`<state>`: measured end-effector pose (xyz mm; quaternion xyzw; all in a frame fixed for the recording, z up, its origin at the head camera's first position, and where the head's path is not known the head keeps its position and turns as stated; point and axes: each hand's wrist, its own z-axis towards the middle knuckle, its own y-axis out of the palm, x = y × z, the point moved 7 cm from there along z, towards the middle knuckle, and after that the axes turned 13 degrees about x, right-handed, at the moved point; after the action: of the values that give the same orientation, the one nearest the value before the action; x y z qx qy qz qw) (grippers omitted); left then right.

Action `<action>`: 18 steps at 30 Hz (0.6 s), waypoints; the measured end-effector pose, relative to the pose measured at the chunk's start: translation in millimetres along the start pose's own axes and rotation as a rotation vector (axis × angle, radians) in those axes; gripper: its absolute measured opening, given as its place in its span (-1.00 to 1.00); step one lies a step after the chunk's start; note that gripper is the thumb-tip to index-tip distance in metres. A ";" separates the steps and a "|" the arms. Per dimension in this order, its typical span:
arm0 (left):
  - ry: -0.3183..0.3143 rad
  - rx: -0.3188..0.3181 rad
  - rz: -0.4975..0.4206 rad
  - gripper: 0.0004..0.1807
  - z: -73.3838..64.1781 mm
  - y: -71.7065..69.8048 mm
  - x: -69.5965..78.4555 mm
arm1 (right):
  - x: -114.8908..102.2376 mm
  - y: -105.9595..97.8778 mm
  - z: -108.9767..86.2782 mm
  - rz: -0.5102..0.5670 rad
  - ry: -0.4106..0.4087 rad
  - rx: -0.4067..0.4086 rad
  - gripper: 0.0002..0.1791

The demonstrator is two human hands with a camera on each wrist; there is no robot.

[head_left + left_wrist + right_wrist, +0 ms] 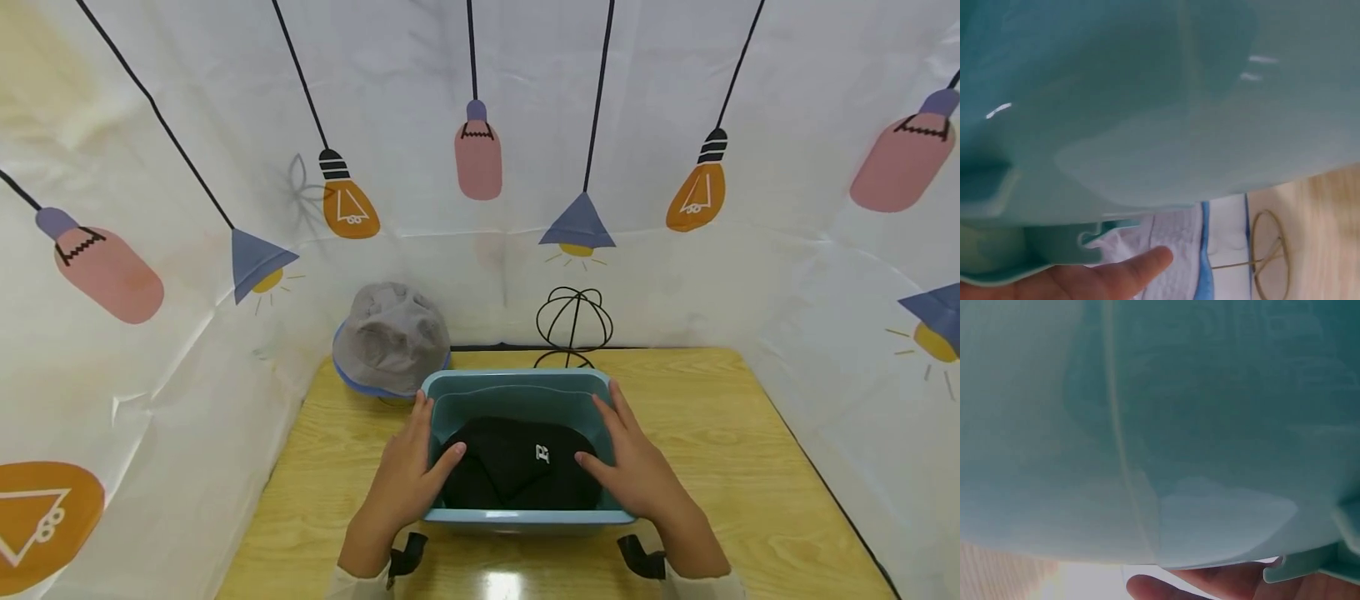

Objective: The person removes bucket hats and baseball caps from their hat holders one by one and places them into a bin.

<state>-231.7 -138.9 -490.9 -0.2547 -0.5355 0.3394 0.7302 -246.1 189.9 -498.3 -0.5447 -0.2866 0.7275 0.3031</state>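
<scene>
A teal plastic storage bin (525,517) stands near the front middle of the table. Inside it lies a black cap (495,458) with a small white emblem; whether there is more than one is unclear. My left hand (408,471) grips the bin's left side, thumb over the rim and fingers along the outside. On the right side my right hand (637,471) holds it the same way. The bin's glossy outer wall (1147,125) fills most of the left wrist view, with fingers (1129,272) beneath. In the right wrist view, fingers (1229,581) show below the wall too.
Behind the bin at left, a grey bucket hat (393,337) with a blue edge sits raised on a thin wire stand (1270,255). A black wire hat stand (574,321) is at the back, right of centre. A lamp-patterned white sheet (420,208) surrounds the wooden table (720,433).
</scene>
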 end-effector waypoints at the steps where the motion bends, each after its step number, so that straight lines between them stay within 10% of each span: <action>1: 0.008 0.000 0.018 -0.02 0.5 -1.2 0.2 | -0.5 0.2 0.8 0.001 0.000 0.001 0.02; 18: 0.225 0.034 0.355 0.04 35.4 -42.9 19.6 | -3.0 -0.9 2.0 -0.012 0.010 -0.024 0.02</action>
<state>-252.1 -151.0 -437.0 -0.3692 -0.3915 0.4409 0.7183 -247.2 188.1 -495.3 -0.5502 -0.2972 0.7194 0.3024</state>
